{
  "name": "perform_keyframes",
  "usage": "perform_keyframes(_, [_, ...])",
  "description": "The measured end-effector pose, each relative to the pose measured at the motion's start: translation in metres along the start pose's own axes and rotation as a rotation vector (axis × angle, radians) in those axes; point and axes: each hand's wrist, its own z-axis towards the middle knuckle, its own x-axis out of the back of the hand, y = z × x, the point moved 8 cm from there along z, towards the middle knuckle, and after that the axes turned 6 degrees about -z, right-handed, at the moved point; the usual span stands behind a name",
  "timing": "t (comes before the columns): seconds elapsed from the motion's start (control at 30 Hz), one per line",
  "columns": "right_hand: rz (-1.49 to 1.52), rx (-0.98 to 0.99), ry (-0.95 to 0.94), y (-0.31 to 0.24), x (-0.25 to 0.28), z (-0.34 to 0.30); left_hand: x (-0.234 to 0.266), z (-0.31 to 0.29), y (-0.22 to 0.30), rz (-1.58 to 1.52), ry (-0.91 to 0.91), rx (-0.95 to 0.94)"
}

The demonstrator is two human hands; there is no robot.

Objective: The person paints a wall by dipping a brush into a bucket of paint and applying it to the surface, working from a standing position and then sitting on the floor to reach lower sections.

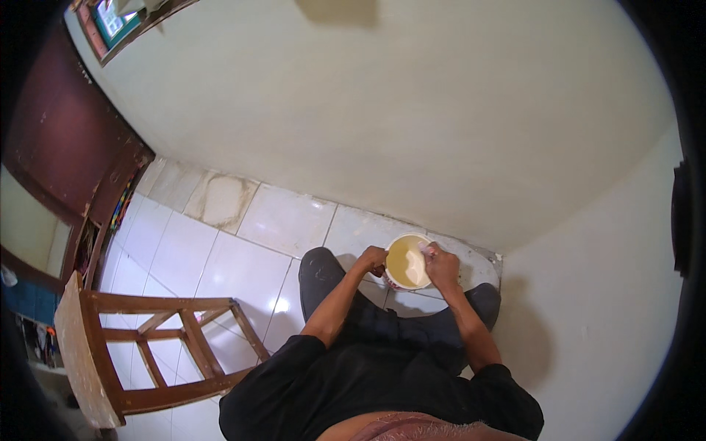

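A round white bucket [393, 281] stands on the floor tiles between my knees, close to the wall. Cream-coloured paint or a similar thick liquid [414, 273] lies in its bottom. My left hand [373, 260] is closed on the bucket's left rim. Over the right side of the opening, my right hand [443, 267] is closed around a small pale thing [425, 250]. That thing reaches inside the bucket, and its kind is too small and blurred to tell.
A pale wall [412, 117] rises just beyond the bucket and meets another wall [588, 316] on my right. A wooden chair or stool [158, 393] stands at my left. Farther left is a dark reddish-brown wooden cabinet or door [55, 125]. White tiles [184, 250] cover the floor.
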Motion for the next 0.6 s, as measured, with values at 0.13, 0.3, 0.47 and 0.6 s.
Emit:
perform_keyframes(0.13, [0.158, -0.066, -0.194, -0.007, -0.033, -0.005, -0.012, 0.011, -0.031, -0.275, -0.036, 0.081])
perform_keyframes(0.3, [0.357, -0.182, -0.192, 0.012, -0.045, -0.006, -0.007, 0.021, -0.031, 0.082, 0.064, -0.119])
perform_keyframes(0.47, [0.344, -0.297, -0.075, 0.044, -0.032, 0.001, -0.031, 0.021, -0.032, -0.591, -0.14, 0.183])
perform_keyframes(0.6, [0.039, -0.159, -0.03, 0.031, -0.03, 0.013, -0.02, 0.024, -0.055, -0.435, 0.041, 0.025])
